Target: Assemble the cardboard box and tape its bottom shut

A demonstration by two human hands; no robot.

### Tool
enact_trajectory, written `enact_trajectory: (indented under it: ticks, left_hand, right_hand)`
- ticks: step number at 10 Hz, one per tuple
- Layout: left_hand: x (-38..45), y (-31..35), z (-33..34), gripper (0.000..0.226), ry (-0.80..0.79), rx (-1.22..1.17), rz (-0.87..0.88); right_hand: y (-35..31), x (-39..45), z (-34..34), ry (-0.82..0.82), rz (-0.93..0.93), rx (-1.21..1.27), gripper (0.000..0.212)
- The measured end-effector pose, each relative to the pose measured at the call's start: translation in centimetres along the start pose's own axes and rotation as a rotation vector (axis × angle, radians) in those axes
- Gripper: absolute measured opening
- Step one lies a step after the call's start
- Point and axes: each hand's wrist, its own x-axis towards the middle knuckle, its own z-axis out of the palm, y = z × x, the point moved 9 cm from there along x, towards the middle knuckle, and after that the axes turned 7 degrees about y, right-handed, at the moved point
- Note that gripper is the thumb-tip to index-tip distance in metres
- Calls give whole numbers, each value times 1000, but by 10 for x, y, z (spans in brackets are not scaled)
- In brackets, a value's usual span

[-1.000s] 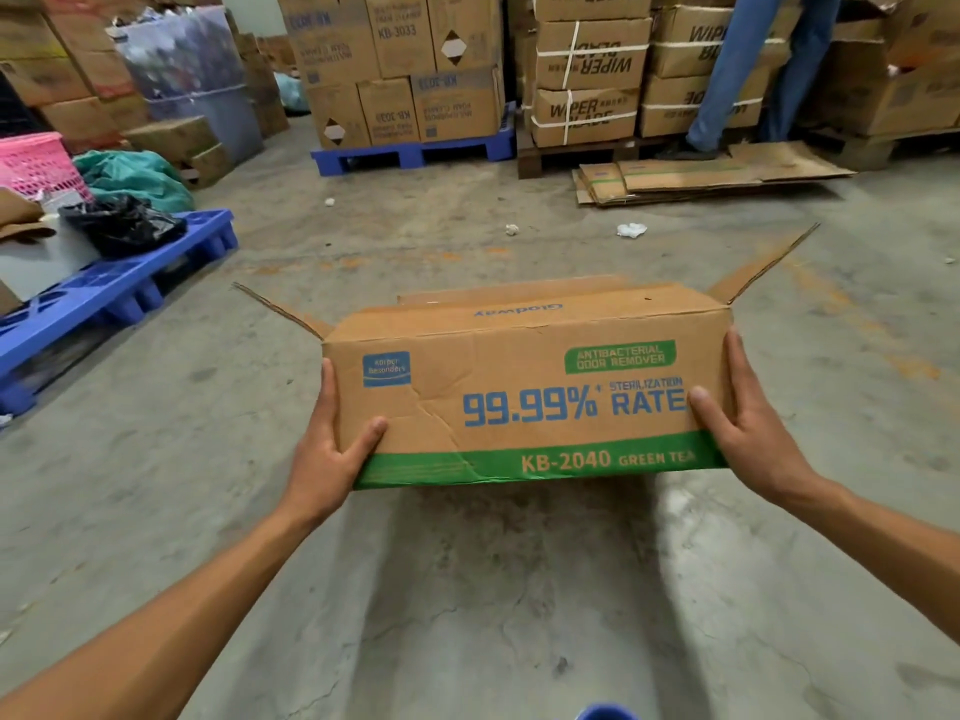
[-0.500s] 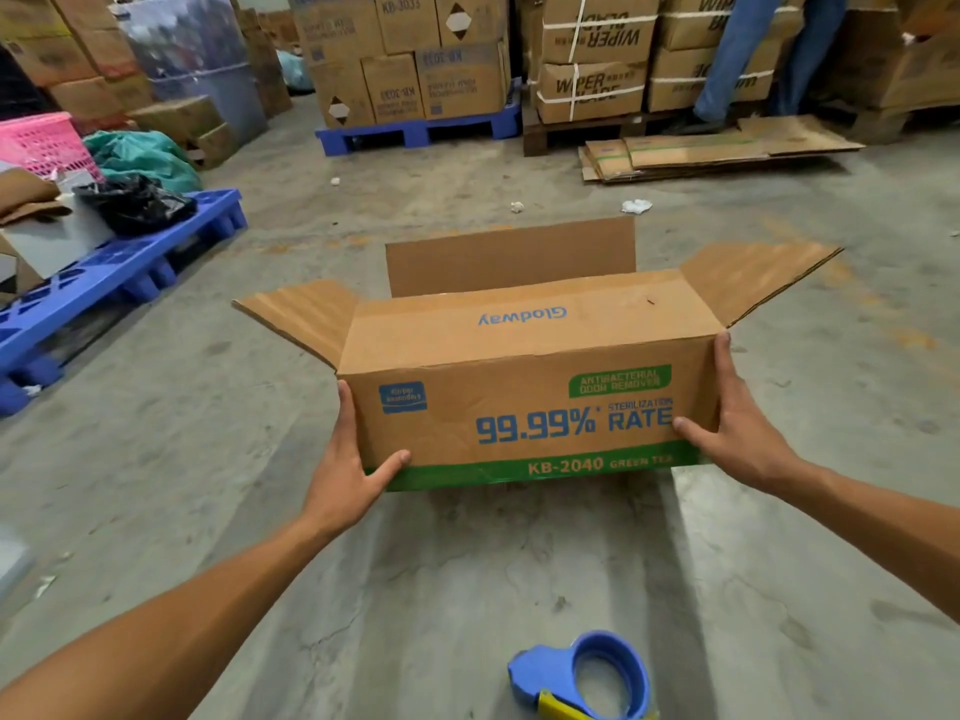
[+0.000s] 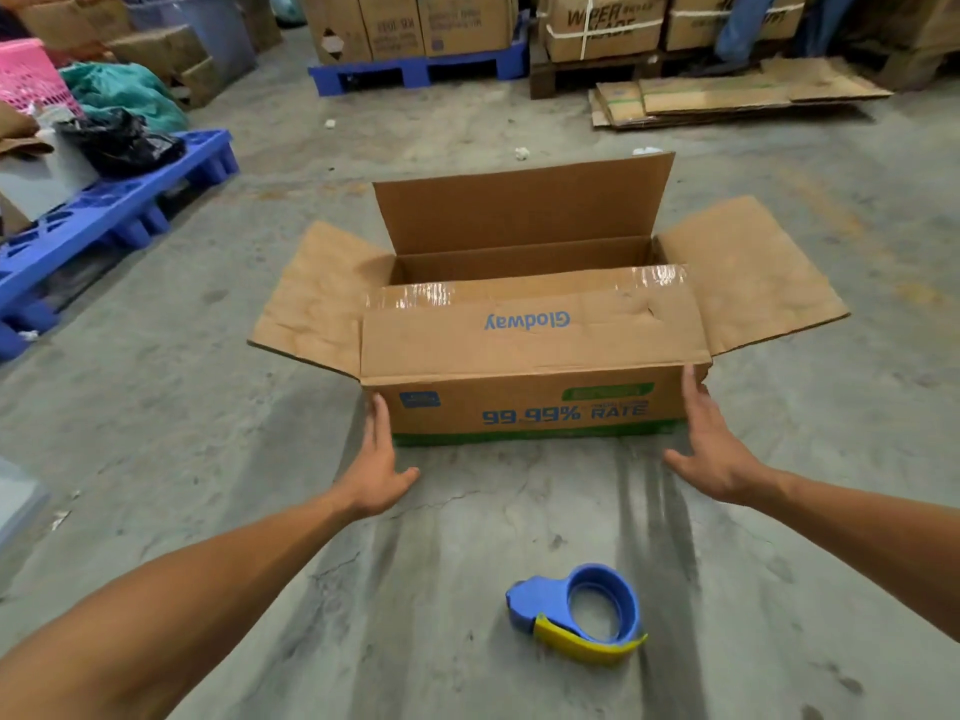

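A brown cardboard box (image 3: 530, 402) with blue and green print rests on the concrete floor in front of me. Its near top flap lies folded inward with old clear tape along its edge, while the far flap stands up and both side flaps splay outward. My left hand (image 3: 376, 459) is at the box's lower left corner, fingers spread, fingertips near the cardboard. My right hand (image 3: 714, 449) is at the right corner, fingers apart, fingertips touching the edge. Neither hand grips anything. A blue and yellow tape dispenser (image 3: 582, 618) lies on the floor close to me.
A blue pallet (image 3: 109, 210) with a black bag and pink basket sits at left. Flattened cardboard sheets (image 3: 727, 96) lie at far right, by stacked cartons on pallets (image 3: 415, 70). A person's blue-trousered legs stand at the back.
The box went down from being held in the air to resting on the floor. Both hands let go of its sides and slid to its lower corners. The view tilted down.
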Motion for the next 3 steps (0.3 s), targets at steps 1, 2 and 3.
enact_trajectory:
  ticks: [1, 2, 3]
  left_hand:
    - [4, -1, 4, 105, -7, 90, -33]
    - [3, 8, -1, 95, 52, 112, -58]
    - [3, 19, 9, 84, 20, 117, -8]
  right_hand:
    - [4, 1, 18, -88, 49, -117, 100]
    - [-7, -1, 30, -145, 34, -152, 92]
    - [-16, 1, 41, -153, 16, -187, 87]
